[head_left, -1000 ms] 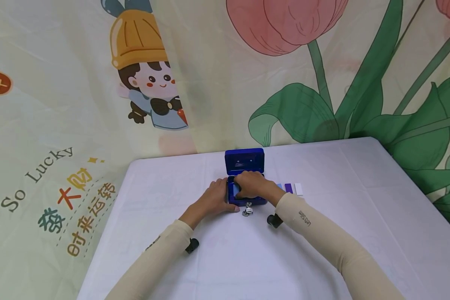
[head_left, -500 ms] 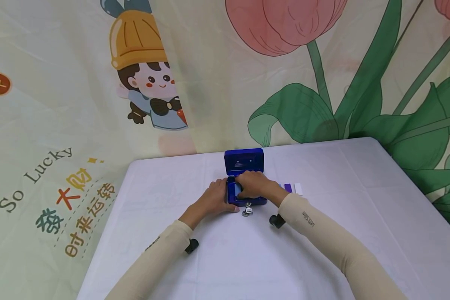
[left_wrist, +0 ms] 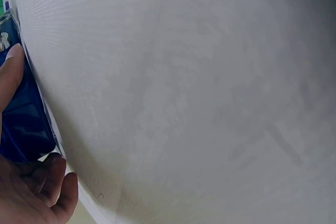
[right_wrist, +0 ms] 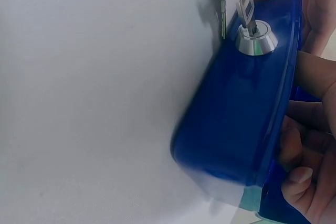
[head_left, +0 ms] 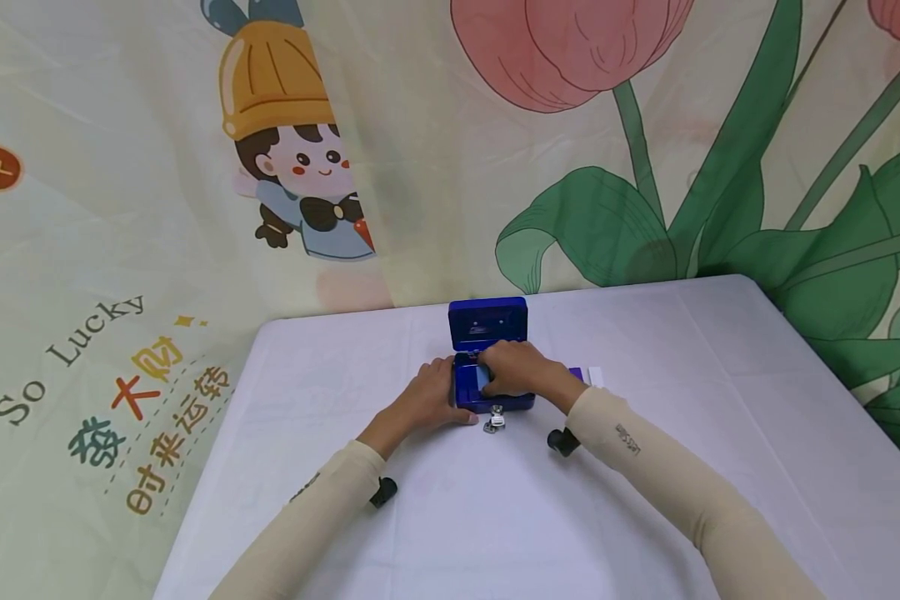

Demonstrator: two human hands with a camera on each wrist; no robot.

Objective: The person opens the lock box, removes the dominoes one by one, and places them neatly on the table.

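Note:
A blue cash box point(head_left: 471, 405) stands at the far middle of the table with its lid point(head_left: 487, 325) raised. My left hand point(head_left: 430, 393) grips the box's left side, its thumb at the front wall. My right hand point(head_left: 516, 368) reaches over the right part of the box, fingers inside, and pinches a flat light blue piece point(head_left: 483, 380), partly hidden under the hand. In the right wrist view, the box's front wall point(right_wrist: 226, 108) shows a silver lock point(right_wrist: 257, 43) with a key point(right_wrist: 245, 6) in it, and the left thumb lies close to the keys.
A purple strip point(head_left: 577, 374) and a white strip point(head_left: 596, 377) lie on the table right of the box, partly behind my right wrist. The white-covered table point(head_left: 450, 533) ends just behind the box, at a printed curtain point(head_left: 420, 150).
My right hand has slid a little to the right inside the box, and the light blue piece has shifted right with it. My left hand stays on the box.

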